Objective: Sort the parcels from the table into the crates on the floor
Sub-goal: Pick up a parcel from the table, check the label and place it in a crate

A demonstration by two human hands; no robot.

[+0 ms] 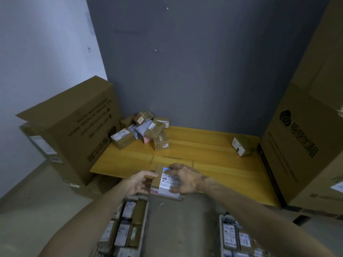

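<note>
I hold a small cardboard parcel [164, 179] with a white shipping label over the near edge of the yellow wooden table [202, 154]. My left hand [140, 183] grips its left side and my right hand [185, 179] grips its right side, fingers curled over the label. A heap of several parcels [146, 129] lies at the table's back left. One lone parcel [242, 146] sits at the back right. Two crates stand on the floor below: the left crate [128, 229] and the right crate [239, 238], both packed with labelled parcels.
Large cardboard cartons flank the table: one on the left [74, 127] and tall ones on the right [304, 136]. A dark grey wall [194, 62] stands behind the table. Bare concrete floor [181, 225] runs between the two crates.
</note>
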